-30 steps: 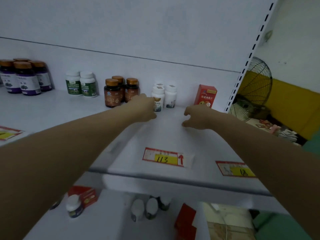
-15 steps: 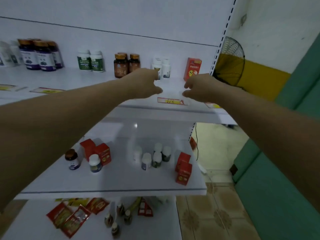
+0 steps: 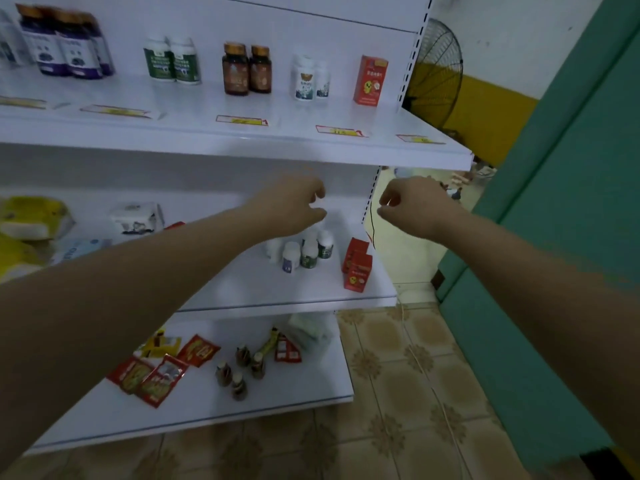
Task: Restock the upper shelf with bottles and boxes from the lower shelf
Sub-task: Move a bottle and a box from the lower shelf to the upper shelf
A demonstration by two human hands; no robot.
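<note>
Both hands are empty. The left hand (image 3: 298, 206) hangs with its grip loosely apart, thumb and fingers curled but closed on nothing, directly above the cluster of small white bottles (image 3: 304, 251) on the lower shelf (image 3: 259, 289). The right hand (image 3: 412, 206) is level with it and off to the side, its grip likewise half-curled and holding nothing, past the shelf's edge and above the two red boxes (image 3: 356, 268) that stand just beside the bottles. High above both grips, the upper shelf (image 3: 277, 133) already carries stock along its back: purple-labelled bottles (image 3: 69, 46) at the far end, a green-labelled pair (image 3: 173, 60), two amber bottles (image 3: 246, 69) with gold caps, a white pair (image 3: 310, 77) and one red box (image 3: 370, 79), each group roughly behind a price tag (the front of the shelf is bare). So the restock looks partly done, with the bottles and boxes below still to go up; I judge a fresh pick is about to begin, most likely a white bottle under the left grip. Those bottles are short, white-capped, with dark or green labels, upright and touching one another; blur hides their exact count. The boxes are upright, bright red with a yellow mark, one in front of the other.
</note>
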